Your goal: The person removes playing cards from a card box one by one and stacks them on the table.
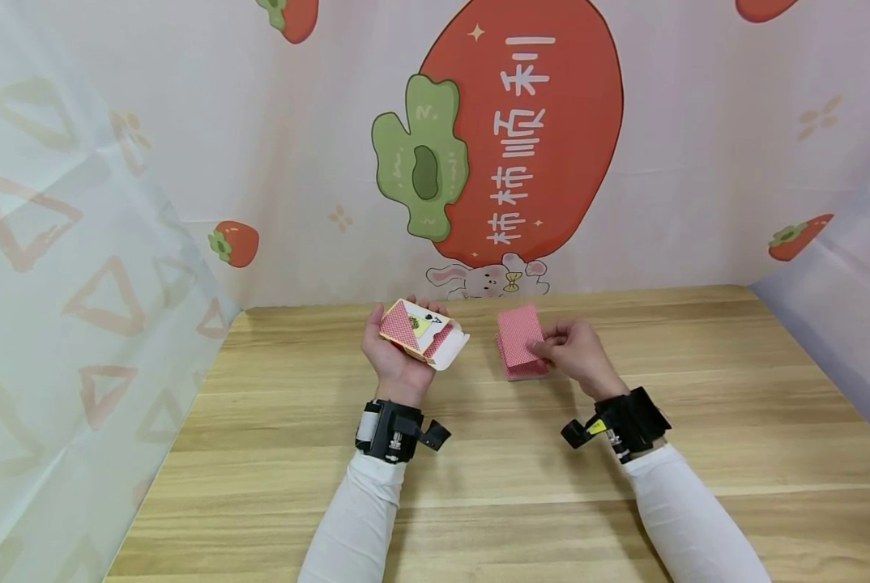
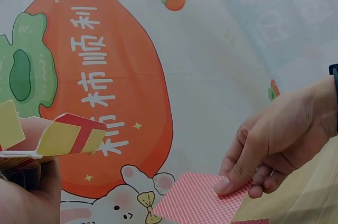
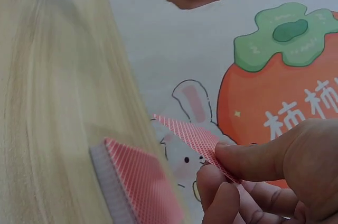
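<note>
My left hand [image 1: 400,371] holds a playing card box [image 1: 411,325], palm up, with the thumb along one side and fingers at the far side. The box has a red pattern and an ace printed on it, and its end flap is open toward the right. Between the thumb and fingers of my right hand [image 1: 579,355] is a playing card [image 1: 520,328] with a red patterned back. Below that card, a thick deck of cards [image 3: 142,187] lies face down on the table. In the right wrist view the pinched card is tilted and apart from the deck.
The wooden table [image 1: 479,502] runs back to a white cloth backdrop [image 1: 683,202] with a large printed persimmon. More printed cloth hangs on the left side [image 1: 78,283] and the right. A black strap mount sits on each wrist.
</note>
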`<state>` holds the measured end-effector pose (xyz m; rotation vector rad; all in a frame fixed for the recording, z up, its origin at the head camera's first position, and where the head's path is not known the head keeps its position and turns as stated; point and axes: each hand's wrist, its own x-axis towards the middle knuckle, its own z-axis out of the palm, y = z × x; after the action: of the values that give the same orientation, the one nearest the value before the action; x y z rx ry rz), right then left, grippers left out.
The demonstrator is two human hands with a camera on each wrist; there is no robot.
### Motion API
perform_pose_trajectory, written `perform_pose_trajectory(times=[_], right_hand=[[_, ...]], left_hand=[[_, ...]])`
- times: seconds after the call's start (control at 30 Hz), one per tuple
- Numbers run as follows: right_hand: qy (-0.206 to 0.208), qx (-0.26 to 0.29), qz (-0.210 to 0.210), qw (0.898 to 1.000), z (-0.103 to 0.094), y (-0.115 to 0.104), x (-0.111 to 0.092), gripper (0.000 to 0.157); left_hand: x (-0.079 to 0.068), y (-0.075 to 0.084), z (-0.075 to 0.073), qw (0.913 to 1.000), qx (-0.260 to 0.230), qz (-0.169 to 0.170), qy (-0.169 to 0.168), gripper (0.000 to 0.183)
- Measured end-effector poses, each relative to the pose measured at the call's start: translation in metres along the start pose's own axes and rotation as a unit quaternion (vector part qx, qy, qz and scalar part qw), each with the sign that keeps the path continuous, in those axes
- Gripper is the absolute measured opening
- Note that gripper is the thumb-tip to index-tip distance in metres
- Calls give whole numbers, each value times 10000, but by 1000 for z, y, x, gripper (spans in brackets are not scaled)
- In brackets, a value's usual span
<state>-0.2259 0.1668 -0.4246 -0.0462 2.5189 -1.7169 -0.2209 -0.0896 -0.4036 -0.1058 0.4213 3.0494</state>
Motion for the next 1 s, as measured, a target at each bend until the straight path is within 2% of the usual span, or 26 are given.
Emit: perform_pose_trajectory(times=[0.23, 0.53, 0.77, 1.0], right_hand=[[25, -161, 305, 9994, 3, 6, 3, 24], [93, -629, 347, 9974, 6, 11, 4, 22], [291, -1259, 353, 9910, 8, 12, 3, 23], [399, -1720, 340, 9837, 9, 14, 5, 26]], left_hand=[[0, 0, 0, 10000, 0, 15, 1, 48], [1, -1, 1, 10000, -64, -26, -37, 46], [1, -2, 1, 10000, -16, 12, 55, 46], [1, -2, 0, 10000, 56, 7, 4, 49]])
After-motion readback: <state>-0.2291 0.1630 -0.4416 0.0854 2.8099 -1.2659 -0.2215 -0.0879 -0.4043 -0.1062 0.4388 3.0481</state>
